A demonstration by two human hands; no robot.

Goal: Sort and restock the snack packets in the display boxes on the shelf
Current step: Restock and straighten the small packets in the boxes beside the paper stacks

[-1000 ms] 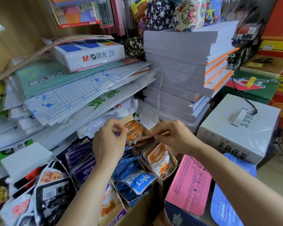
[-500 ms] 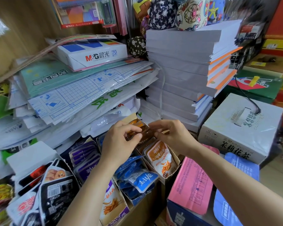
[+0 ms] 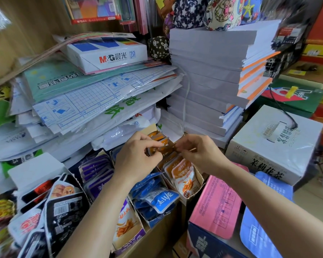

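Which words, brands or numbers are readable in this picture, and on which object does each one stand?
"M&G晨光" and "70": on the white paper ream.
"茉莉花茶": on the side of the white carton.
"5", "10V", "15", "20": along the blue grid sheet.
Orange snack packets, blue snack packets and pink box: print too small or blurred to read.

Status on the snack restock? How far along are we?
Looks done: purple packets and blue packets sit in their boxes. In hand: left hand and right hand both pinch orange packets over the rightmost display box. Left, likely: seating those, then the black packets heaped loosely at far left.
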